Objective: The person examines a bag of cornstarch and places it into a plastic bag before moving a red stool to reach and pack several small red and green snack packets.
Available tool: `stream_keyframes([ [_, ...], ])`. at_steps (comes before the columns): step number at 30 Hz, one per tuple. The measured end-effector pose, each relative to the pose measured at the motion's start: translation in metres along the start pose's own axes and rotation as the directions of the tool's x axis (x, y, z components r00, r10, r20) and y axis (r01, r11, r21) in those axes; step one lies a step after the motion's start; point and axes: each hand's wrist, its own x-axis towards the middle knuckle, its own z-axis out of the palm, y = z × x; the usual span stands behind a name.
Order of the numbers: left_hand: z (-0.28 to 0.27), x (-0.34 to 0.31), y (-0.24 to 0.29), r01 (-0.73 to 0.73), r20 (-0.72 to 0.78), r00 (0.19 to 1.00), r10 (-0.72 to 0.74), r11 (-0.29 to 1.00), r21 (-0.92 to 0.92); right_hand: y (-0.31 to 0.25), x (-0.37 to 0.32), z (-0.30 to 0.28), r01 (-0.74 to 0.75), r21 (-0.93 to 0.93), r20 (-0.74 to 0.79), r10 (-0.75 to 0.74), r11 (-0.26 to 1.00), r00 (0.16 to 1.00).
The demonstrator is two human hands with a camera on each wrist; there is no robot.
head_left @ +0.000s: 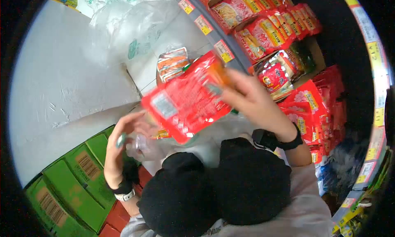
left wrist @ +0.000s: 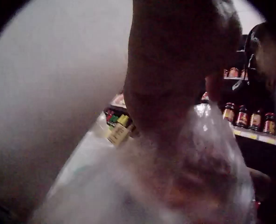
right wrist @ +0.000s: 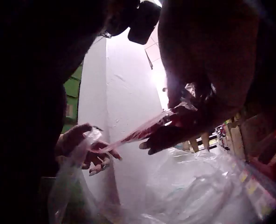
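A red packet [head_left: 187,98] with a white barcode label lies across the middle of the head view, blurred. My right hand [head_left: 253,99] pinches its upper right end between thumb and fingers. At its lower left corner is my left hand [head_left: 123,140], fingers curled round the gathered edge of a clear plastic bag [right wrist: 75,175]. In the right wrist view the packet [right wrist: 147,128] is seen edge-on between both hands. Below the packet the bag holds other packets, partly hidden. Dark and close, my left hand [left wrist: 170,93] covers much of the left wrist view.
Shelves with red packets [head_left: 263,35] and price tags [head_left: 203,25] run along the right. Green boxes [head_left: 74,179] stand at the lower left beside a white panel [head_left: 61,72]. More clear plastic [head_left: 127,23] lies at the top. Jars [left wrist: 241,116] line a shelf in the left wrist view.
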Motion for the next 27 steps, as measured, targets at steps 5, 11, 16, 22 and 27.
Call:
stream_keyframes([
  [5, 0.038, 0.044, -0.009, 0.014, 0.236, 0.971, 0.040, 0.974, -0.226, 0.022, -0.002, -0.003, 0.036, 0.278, -0.288, 0.048, 0.960, 0.956],
  [11, 0.058, 0.071, -0.025, 0.000, 0.061, 0.998, 0.023, 0.935, -0.354, 0.011, -0.006, -0.008, -0.129, 0.353, -0.161, 0.196, 0.927, 0.967],
  [16, 0.061, 0.064, -0.033, -0.440, -0.152, 0.896, 0.418, 0.884, -0.161, 0.006, -0.001, -0.017, 0.147, 0.115, -0.047, -0.142, 0.982, 0.989],
  [22, 0.058, 0.071, -0.043, -0.592, -0.194, 0.801, 0.567, 0.799, -0.108, 0.012, 0.000, -0.021, -0.061, 0.620, -0.020, 0.093, 0.782, 0.995],
  [27, 0.053, 0.073, -0.031, -0.620, -0.211, 0.755, 0.620, 0.781, 0.075, 0.012, 0.004, -0.021, -0.091, 0.852, 0.068, 0.064, 0.515, 0.996],
])
